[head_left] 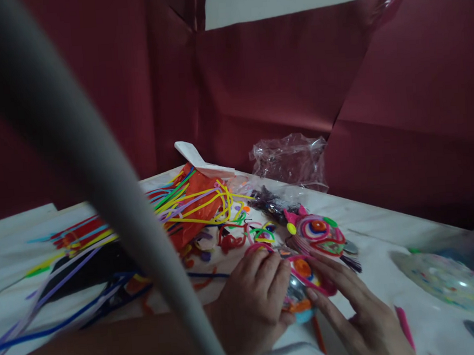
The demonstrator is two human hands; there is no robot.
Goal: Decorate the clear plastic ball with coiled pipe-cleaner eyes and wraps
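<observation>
Pink-trimmed disc (302,270) lies between both hands. Left hand (249,303): fingers curled, gripping its left edge. Right hand (363,309): fingers loosely spread, tips touching its right side. Just beyond, a second disc (316,237) with pink ears rests on the counter (379,265). Farther left, a heap of coloured pipe cleaners (182,203); behind, a crumpled clear plastic bag (290,160).
</observation>
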